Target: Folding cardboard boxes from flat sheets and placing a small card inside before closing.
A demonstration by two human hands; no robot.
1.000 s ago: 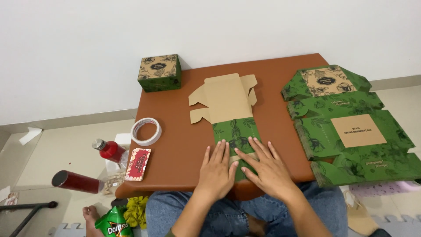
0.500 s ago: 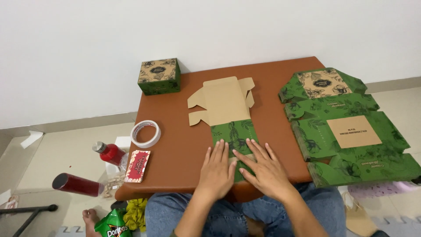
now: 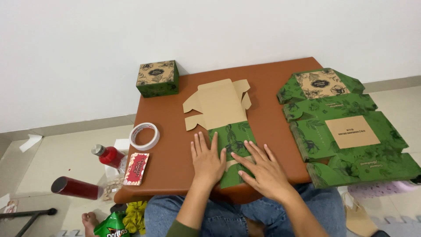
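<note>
I had both palms flat and open on the unfolded box blank (image 3: 226,118) near the front edge of the brown table (image 3: 272,87), the left hand (image 3: 207,159) and right hand (image 3: 263,169) pressing its green folded-over end without clasping anything. One finished box (image 3: 158,79) stood at the far left corner, so I judged this blank barely started, with its tan flaps lying flat. A stack of flat green blanks (image 3: 346,127) waited to my right.

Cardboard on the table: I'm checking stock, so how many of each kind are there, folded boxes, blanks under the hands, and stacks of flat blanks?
Folded green box: 1
Blank under both hands: 1
Stack of flat blanks: 1
Total: 3
</note>
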